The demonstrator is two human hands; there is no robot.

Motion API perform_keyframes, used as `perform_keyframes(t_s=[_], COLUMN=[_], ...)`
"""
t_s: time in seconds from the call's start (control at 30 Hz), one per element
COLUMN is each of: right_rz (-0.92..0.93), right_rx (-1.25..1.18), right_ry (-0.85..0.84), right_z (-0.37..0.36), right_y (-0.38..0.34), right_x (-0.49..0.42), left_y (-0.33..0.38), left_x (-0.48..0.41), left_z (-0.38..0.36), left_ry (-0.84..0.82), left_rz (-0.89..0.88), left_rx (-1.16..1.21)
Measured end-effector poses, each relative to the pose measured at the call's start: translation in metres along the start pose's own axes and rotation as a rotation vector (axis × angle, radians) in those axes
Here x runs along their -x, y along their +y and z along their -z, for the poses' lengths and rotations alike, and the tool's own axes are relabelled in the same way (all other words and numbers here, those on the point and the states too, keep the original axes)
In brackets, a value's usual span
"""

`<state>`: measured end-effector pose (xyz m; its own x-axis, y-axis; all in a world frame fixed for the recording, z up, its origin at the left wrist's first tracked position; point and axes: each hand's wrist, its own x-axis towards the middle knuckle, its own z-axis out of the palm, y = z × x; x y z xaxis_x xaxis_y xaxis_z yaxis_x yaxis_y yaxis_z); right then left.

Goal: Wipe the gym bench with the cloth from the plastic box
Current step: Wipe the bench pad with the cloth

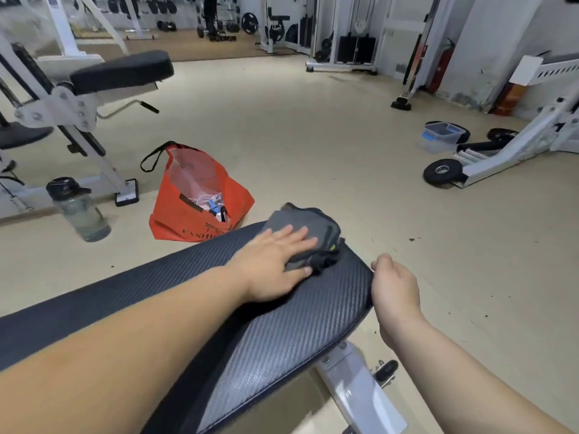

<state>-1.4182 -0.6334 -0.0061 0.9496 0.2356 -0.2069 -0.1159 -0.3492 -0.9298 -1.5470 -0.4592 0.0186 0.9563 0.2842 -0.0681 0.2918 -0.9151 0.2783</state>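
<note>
Fingers [297,236] of the left hand [269,267] lie straight and slightly spread, pressing flat on the grey cloth [316,227]. At nine o'clock from that hand a dark-capped water bottle [78,208] stands upright on the floor [313,136]. An orange bag [194,189] sits open at eleven o'clock, just beyond the counter [282,333]. The cloth rests bunched on the dark padded counter's far end, partly under the left palm. At four o'clock from the cloth the right hand [394,289] sits at the counter's right edge, thumb against it. Its fingers curl under out of sight, so I cannot tell whether they clasp the edge. The clear plastic box [441,136] stands on the floor at two o'clock, well apart.
</note>
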Motion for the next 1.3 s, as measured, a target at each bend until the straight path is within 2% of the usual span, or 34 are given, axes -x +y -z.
perform_keyframes(t_s=[0.07,0.1,0.13,0.2,0.27,0.3,0.37,0.47,0.53,0.63,0.7,0.73,0.8,0.9,0.93,1.0,1.1,1.17,1.23,1.3], right_rz=[0.060,0.079,0.081,0.034,-0.018,-0.024,0.009,0.055,0.064,0.064,0.058,0.073,0.132,0.248,0.284,0.367,0.462,0.508,0.553,0.581], right_rx=[0.049,0.074,0.090,0.085,0.048,0.044,0.070,0.109,0.137,0.157,0.171,0.196,0.272,0.418,0.485,0.605,0.696,0.746,0.786,0.784], right_ry=[-0.008,-0.004,0.016,0.058,0.075,0.079,0.061,0.022,0.010,0.027,0.026,0.021,0.006,-0.079,-0.102,-0.118,-0.124,-0.151,-0.173,-0.193], right_z=[-0.006,-0.008,-0.009,-0.009,-0.008,-0.007,-0.007,-0.010,-0.012,-0.010,-0.007,-0.006,-0.008,-0.016,-0.019,-0.024,-0.031,-0.034,-0.035,-0.036], right_y=[-0.003,-0.006,-0.008,-0.011,-0.012,-0.012,-0.010,-0.011,-0.013,-0.017,-0.018,-0.019,-0.021,-0.025,-0.027,-0.032,-0.037,-0.037,-0.037,-0.041], right_x=[0.001,0.001,0.001,-0.001,-0.003,-0.004,-0.003,0.002,0.003,0.001,0.001,0.003,0.008,0.020,0.025,0.032,0.042,0.047,0.051,0.057], left_y=[0.002,0.013,0.027,0.051,0.047,0.035,0.005,-0.012,0.013,0.051,0.036,0.017,-0.029,-0.066,-0.062,-0.038,-0.001,-0.020,-0.057,-0.080], left_x=[-0.017,-0.020,-0.019,-0.004,0.007,0.002,-0.011,-0.023,-0.017,0.027,0.053,0.058,0.060,0.069,0.073,0.095,0.154,0.176,0.176,0.168], left_z=[-0.001,-0.005,-0.010,-0.020,-0.017,-0.012,-0.002,-0.001,-0.012,-0.023,-0.017,-0.011,0.000,0.004,0.001,-0.009,-0.014,-0.003,0.007,0.009], left_ry=[0.067,0.087,0.091,0.071,0.020,-0.012,-0.020,0.096,0.137,0.099,0.045,0.019,0.054,0.225,0.258,0.255,0.157,0.036,0.057,0.203], left_rz=[0.199,0.226,0.192,-0.023,-0.245,-0.294,-0.198,0.142,0.181,-0.089,-0.289,-0.322,-0.188,0.241,0.330,0.323,-0.018,-0.162,-0.086,0.185], left_rx=[0.003,0.004,0.003,-0.011,0.015,0.052,0.136,0.101,0.030,0.015,0.048,0.069,0.097,0.063,0.048,0.017,0.085,0.119,0.115,0.128])
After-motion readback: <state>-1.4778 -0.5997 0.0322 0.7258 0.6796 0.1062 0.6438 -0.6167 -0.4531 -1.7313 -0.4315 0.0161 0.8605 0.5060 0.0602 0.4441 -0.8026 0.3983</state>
